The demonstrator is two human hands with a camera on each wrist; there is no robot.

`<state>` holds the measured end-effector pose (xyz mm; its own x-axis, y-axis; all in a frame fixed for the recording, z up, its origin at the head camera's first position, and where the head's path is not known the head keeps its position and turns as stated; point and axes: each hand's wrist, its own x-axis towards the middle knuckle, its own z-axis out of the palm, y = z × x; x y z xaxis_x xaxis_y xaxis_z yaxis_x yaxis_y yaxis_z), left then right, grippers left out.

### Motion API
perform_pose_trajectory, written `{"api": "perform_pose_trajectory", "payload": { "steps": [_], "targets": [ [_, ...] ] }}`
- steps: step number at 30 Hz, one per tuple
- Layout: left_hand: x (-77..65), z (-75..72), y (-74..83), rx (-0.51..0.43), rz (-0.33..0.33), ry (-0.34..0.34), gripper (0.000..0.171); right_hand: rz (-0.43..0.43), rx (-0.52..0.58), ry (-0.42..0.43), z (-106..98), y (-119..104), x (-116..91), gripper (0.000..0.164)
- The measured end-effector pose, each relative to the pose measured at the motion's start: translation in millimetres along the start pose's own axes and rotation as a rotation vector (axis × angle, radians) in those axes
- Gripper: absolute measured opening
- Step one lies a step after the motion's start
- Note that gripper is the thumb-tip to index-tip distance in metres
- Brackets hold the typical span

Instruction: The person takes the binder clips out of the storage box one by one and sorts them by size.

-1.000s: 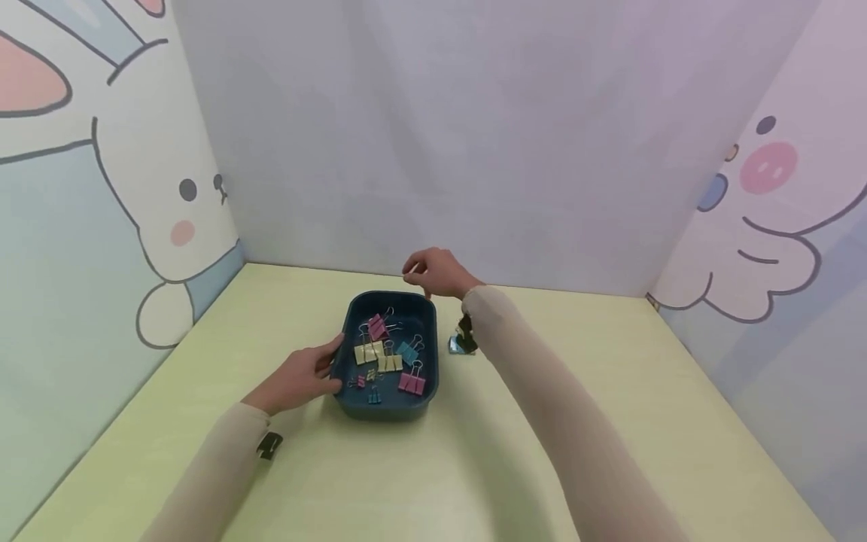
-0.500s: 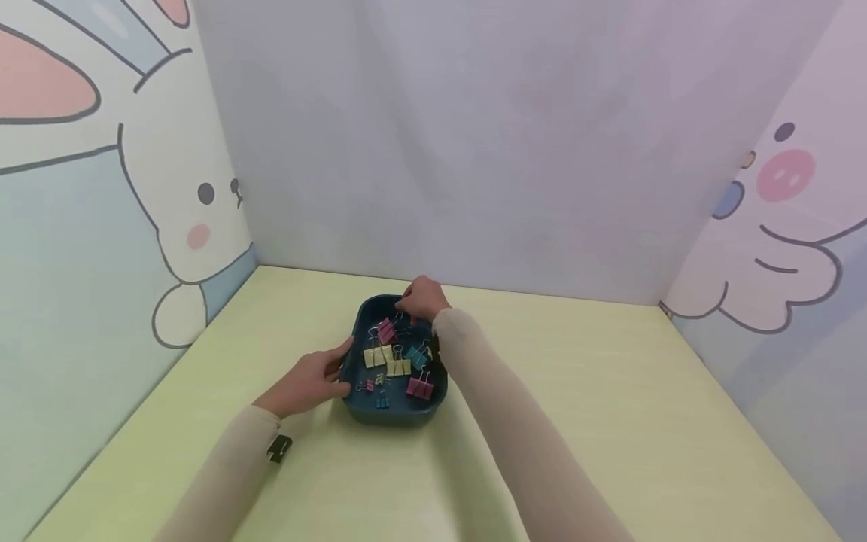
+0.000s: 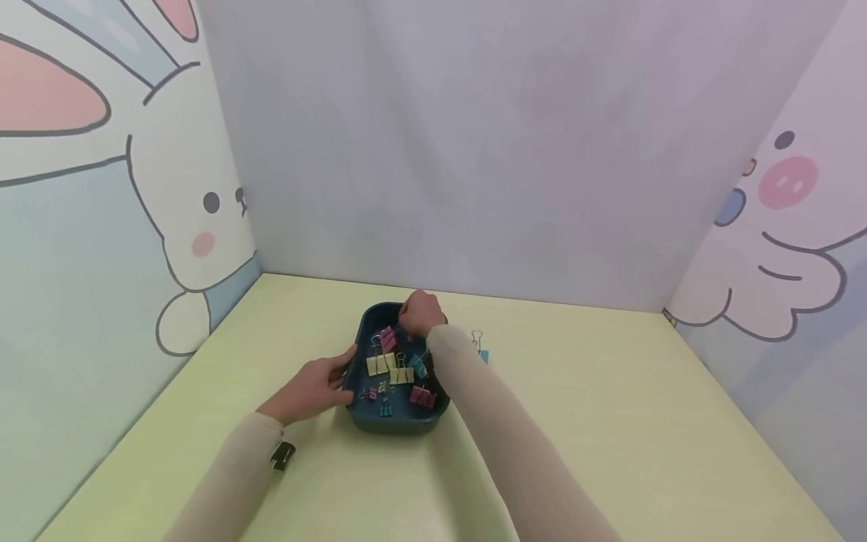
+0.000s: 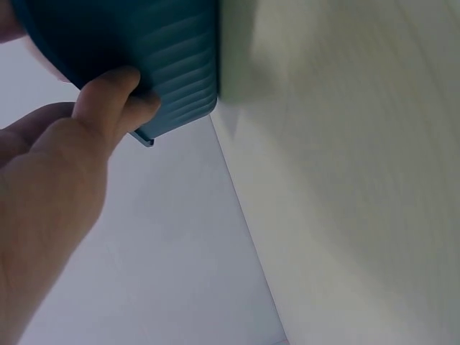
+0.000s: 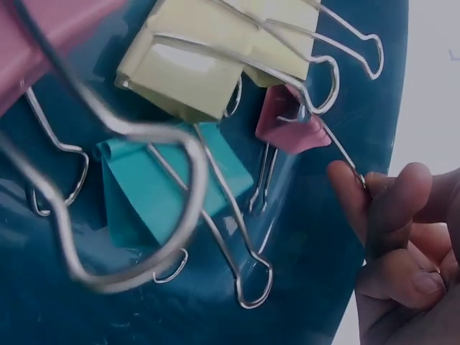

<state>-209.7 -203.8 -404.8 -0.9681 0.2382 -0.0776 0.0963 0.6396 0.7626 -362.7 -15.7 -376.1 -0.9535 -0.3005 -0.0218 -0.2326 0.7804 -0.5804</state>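
Here the far pink clip [image 3: 387,339] is being pinched by its wire handle [image 5: 339,148] in the right hand [image 3: 420,313], the nearer of the two; its body is seen left of that grip, in the far half of the tray [image 3: 394,427], handle angled toward the hand. The tray's left side is held by the left hand [image 3: 310,388].

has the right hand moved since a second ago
Yes: judged against the tray, the right hand has moved left and nearer, now over the tray's far end.
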Motion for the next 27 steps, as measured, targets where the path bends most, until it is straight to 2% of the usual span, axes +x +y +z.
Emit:
{"api": "perform_pose_trajectory", "payload": {
  "steps": [5, 12, 21, 27],
  "targets": [
    [1.4, 0.6, 1.3, 0.002, -0.009, -0.002, 0.086, -0.023, 0.009, 0.043, -5, 0, -3, 0.021],
    [1.2, 0.3, 3.3, 0.002, -0.021, -0.002, 0.085, -0.044, 0.021, 0.107, -22, -1, -8, 0.018],
    [1.9, -2.2, 3.4, 0.008, -0.034, -0.006, 0.085, -0.108, -0.062, 0.138, -57, 2, -12, 0.023],
    [4.4, -0.2, 2.7, 0.014, -0.033, -0.012, 0.085, -0.138, -0.05, 0.13, -88, 14, -20, 0.022]
  ]
}}
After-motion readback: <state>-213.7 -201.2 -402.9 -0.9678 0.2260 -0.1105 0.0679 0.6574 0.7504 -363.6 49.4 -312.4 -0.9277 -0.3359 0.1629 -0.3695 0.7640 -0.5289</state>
